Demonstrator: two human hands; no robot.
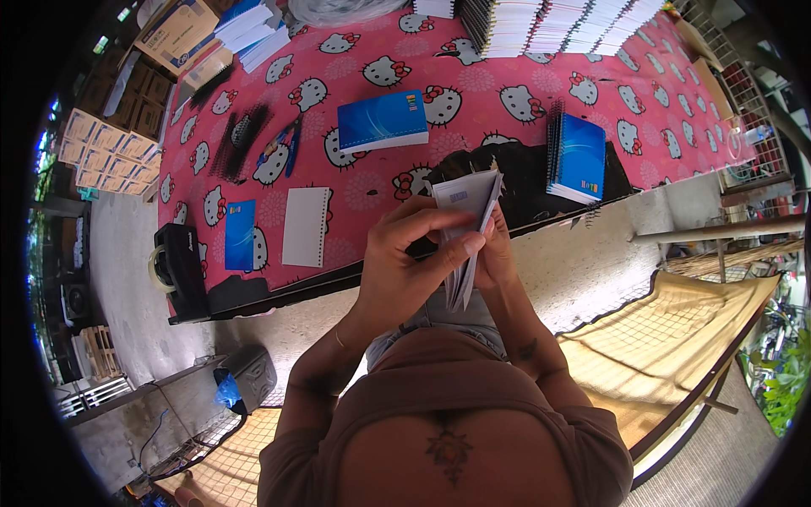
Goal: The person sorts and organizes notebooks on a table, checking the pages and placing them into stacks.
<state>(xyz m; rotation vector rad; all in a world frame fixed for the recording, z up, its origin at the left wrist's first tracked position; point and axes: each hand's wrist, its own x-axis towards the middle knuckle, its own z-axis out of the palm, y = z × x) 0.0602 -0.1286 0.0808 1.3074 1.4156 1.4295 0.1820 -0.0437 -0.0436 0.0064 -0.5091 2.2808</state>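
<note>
So the stack of sheets (467, 228) sits between both hands just in front of the table (507, 127), with a notebook (382, 121) behind it, a spiral notebook (578, 157) off to the right, and a loose page (305, 226) and tape dispenser (179, 269) to the left.
</note>
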